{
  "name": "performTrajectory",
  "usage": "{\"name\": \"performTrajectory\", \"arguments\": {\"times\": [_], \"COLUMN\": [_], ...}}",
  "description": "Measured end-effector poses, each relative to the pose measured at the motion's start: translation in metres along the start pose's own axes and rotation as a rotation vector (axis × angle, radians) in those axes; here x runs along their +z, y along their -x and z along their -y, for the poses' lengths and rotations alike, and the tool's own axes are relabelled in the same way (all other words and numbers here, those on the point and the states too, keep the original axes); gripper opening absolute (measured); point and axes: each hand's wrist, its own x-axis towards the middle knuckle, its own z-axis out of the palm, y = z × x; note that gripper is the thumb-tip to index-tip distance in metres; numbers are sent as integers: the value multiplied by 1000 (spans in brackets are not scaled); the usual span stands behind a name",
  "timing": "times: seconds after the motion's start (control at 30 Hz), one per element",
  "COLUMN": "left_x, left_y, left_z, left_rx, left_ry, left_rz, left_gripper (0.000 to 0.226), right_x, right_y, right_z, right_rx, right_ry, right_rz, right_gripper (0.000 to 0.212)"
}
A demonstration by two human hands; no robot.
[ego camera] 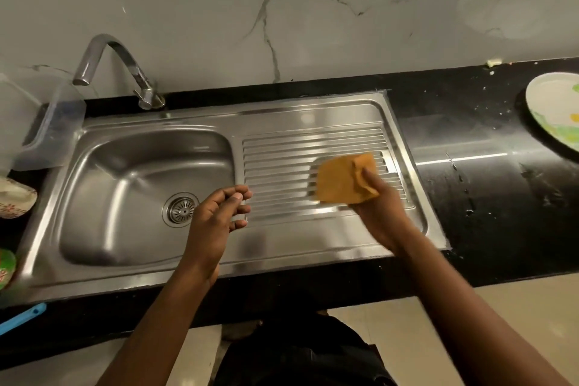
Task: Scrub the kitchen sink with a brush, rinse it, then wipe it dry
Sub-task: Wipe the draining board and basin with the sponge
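The sink [147, 197] is showing as brushed stainless steel with a soft sheen, its ribbed draining board [282, 147] catching streaks of light, and the tap [106, 63] is gleaming as polished metal. The orange cloth [341, 180] is looking soft and matt, while the black surface [470, 141] is shining glossy like polished stone, speckled with pale flecks. The wall [219, 9] is appearing as smooth, veined marble.

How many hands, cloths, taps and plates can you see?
Hands: 2, left hand and right hand
Cloths: 1, orange cloth
Taps: 1, tap
Plates: 1, plate
Total: 5
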Motion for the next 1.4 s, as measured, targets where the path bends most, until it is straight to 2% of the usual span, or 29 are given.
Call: {"name": "performTrajectory", "arguments": {"times": [0.1,0.2,0.3,0.37,0.47,0.57,0.83,0.97,1.13,1.2,1.27,1.4], "left_x": [12,22,27,27,24,17,-7,-13,-12,-11,-9,1], "left_y": [-4,-8,-13,-16,-24,-31,-41,-44,-44,-45,-46,-50], "left_z": [7,11,11,11,9,6,-6,-9,-16,-18,-21,-25], "left_rx": [-24,-47,-65,-72,-86,-81,-52,-53,-21,0,23,42], "left_ry": [-14,-29,-35,-55,-87,-110,-132,-108,-99,-96,-86,-61], "left_rz": [16,37,56,79,120,140,144,125,108,87,64,52], "left_gripper": [24,24,23,23,23,23,24,23,24,24,25,25], "right_x": [-44,-82,-107,-110,-84,-40,82,105,134,146,151,126], "right_y": [-10,-32,-54,-60,-62,-66,-58,-56,-47,-46,-46,-52], "right_z": [31,36,13,-8,-35,-66,-150,-159,-148,-139,-126,-87], "right_rx": [-231,-370,-333,-273,-235,-288,-432,-417,-394,-328,-190,128], "right_ry": [551,1248,1735,1844,1778,1762,1792,1831,1693,1515,1195,543], "right_rz": [-76,57,105,39,-97,-96,109,251,440,523,539,351], "right_gripper": [37,60,72,74,74,78,74,74,62,59,61,56]}}
